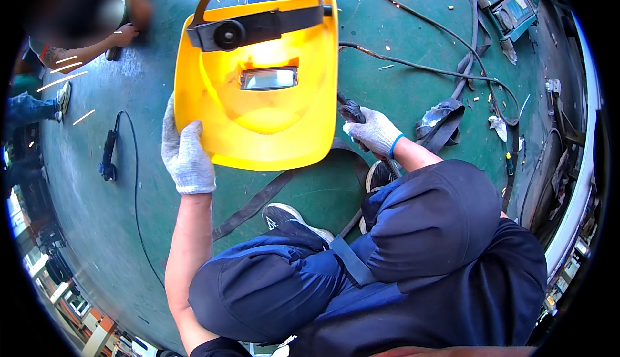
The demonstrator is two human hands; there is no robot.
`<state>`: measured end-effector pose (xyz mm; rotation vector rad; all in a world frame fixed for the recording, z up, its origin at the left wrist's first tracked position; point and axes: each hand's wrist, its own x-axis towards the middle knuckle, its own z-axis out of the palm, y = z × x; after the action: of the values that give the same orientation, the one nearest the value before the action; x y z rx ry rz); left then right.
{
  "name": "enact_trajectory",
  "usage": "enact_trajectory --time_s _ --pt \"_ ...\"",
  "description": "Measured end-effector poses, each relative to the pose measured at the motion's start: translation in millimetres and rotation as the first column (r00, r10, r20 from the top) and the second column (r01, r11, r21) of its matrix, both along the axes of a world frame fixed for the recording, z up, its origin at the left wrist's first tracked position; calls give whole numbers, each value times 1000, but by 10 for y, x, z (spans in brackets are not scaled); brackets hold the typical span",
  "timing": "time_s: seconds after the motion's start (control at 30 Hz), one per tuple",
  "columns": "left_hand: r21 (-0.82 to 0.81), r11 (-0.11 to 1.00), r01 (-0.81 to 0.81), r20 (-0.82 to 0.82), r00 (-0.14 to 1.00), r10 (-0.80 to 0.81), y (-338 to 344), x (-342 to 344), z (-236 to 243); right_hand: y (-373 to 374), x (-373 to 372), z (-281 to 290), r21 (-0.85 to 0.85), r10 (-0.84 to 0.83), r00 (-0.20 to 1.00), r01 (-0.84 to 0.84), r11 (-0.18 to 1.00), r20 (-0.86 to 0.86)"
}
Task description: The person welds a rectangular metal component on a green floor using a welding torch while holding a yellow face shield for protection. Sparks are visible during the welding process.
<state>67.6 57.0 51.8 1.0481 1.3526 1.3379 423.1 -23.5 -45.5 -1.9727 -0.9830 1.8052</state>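
A yellow welding mask (pixel 213 102) is held up in front of me, its hollow inside facing me. Its dark lens window (pixel 268 78) lets bright light through, and a black headband (pixel 258 29) spans the upper part. My left hand (pixel 186 153), in a grey-white knit glove, is closed on the mask's lower left edge, thumb on the inside. To the right of the mask my gloved right hand (pixel 376 131) grips a dark welding torch (pixel 351 109). The torch's front end is partly hidden by the mask, and its cable (pixel 390 165) hangs below my hand.
Cables (pixel 426 69) and dark straps (pixel 452 115) lie across the green floor. An angle grinder (pixel 108 157) lies left, trailing its cord. A green machine (pixel 513 9) stands far right. A co-worker's arm (pixel 97 50) reaches in at upper left, with sparks flying nearby. My knees (pixel 433 215) are bent close.
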Motion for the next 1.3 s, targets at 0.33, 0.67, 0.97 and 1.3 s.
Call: enact_trajectory --time_s 0.33,0.67,0.97,1.3 --pt "-141 919 -368 103 918 384 167 -230 275 34 -21 154 -11 -11 1000 10 1000 -16" --pt "-143 941 -307 97 942 322 141 -313 151 13 -22 102 -2 11 999 -11 1000 35" --pt "-30 995 -93 8 996 93 41 -69 -15 14 -41 134 -35 -31 999 30 999 -25" --pt "-28 1000 -1 -7 1000 0 1 17 -5 3 -61 114 -9 -70 995 70 998 -69"
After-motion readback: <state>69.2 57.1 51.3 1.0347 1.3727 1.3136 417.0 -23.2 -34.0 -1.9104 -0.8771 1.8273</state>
